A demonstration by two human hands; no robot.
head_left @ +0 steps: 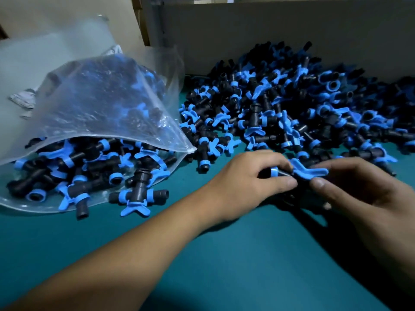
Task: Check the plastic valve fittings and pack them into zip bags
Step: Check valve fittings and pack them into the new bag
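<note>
The held fitting (301, 173) is mostly buried under both hands, only its blue wing shows. The loose pile (303, 108) runs off the frame at 3 o'clock, and the zip bag (94, 104) film blurs what's inside.

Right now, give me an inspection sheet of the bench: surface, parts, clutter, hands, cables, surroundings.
Surface: teal mat, bare at the front.
Job's things: open bag at left, part-filled with fittings, some spilling from its mouth; loose pile at right; one fitting held between both hands.
Clutter: grey cloth behind the bag.
Hands: left hand and right hand both pinch the fitting.
Cables: nothing seen.
Surroundings: cardboard wall at the back.
</note>
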